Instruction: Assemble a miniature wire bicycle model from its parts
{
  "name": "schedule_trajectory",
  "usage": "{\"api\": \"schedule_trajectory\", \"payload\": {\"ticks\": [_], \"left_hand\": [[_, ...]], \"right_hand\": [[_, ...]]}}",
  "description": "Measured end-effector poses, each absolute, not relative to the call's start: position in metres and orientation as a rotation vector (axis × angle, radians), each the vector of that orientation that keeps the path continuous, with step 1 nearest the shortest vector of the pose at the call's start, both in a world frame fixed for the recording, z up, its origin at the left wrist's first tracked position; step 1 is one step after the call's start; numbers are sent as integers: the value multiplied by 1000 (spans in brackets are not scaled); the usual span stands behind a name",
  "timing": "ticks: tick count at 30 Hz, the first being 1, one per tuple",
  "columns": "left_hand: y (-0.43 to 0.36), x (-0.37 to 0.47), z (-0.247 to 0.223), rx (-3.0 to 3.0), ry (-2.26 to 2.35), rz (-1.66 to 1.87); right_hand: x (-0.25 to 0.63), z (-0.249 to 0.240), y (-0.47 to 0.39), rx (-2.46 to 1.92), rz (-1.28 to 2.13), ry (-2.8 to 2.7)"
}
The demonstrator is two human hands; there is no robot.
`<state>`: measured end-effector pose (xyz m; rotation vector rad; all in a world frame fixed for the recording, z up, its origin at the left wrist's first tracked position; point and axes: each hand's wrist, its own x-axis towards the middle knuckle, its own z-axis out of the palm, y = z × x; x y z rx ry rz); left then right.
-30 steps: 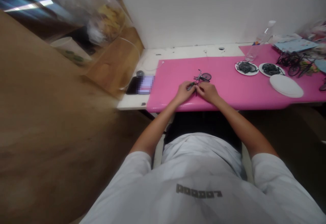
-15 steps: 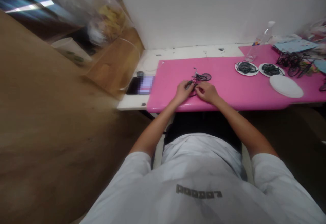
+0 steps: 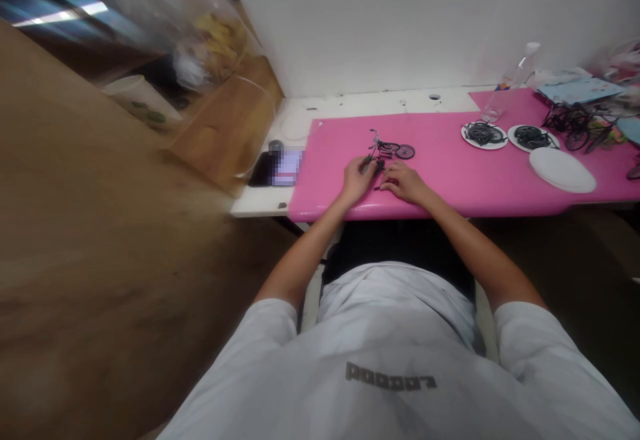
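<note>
A miniature bicycle (image 3: 388,149) with dark wheels and thin handlebars is over the pink mat (image 3: 445,180), its lower part partly hidden by my fingers. My left hand (image 3: 357,179) is closed on the near side of it. Close by on the right, my right hand (image 3: 404,182) has its fingers pinched together, and the tip of a small dark piece (image 3: 377,188) sticks out from them. The piece is too small to name.
To the right are two white plates (image 3: 469,142) of dark bicycle parts, a stack of white plates (image 3: 563,170) and a clear bottle (image 3: 513,83). More miniature bicycles (image 3: 575,127) lie at the far right. A phone (image 3: 285,167) sits left of the mat.
The bicycle's handlebars have shifted left and slightly up as it turned in my left hand. My right hand's fingertips have drawn down and a little away from it.
</note>
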<state>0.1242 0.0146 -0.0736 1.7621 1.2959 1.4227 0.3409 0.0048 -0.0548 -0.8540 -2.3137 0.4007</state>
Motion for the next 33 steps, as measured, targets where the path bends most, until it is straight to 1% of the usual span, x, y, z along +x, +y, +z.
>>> {"api": "schedule_trajectory", "payload": {"ticks": [8,13,18,23,27,33], "left_hand": [[15,124,-74,1780,1331,1403],[16,124,-75,1766,1313,1415],[15,124,-74,1791,1326,1393],[13,124,-72,1805,1317,1370],[13,124,-73,1832,1309,1348],[17,124,-79,1830,1225,1388]], "right_hand": [[341,-57,5,-1005,310,-2231],[341,-60,12,-967,161,-2206],[340,-61,12,-1052,33,-2011],[340,-57,8,-1101,107,-1885],[341,-55,6,-991,171,-1911],[343,-57,8,-831,129,-1925]]}}
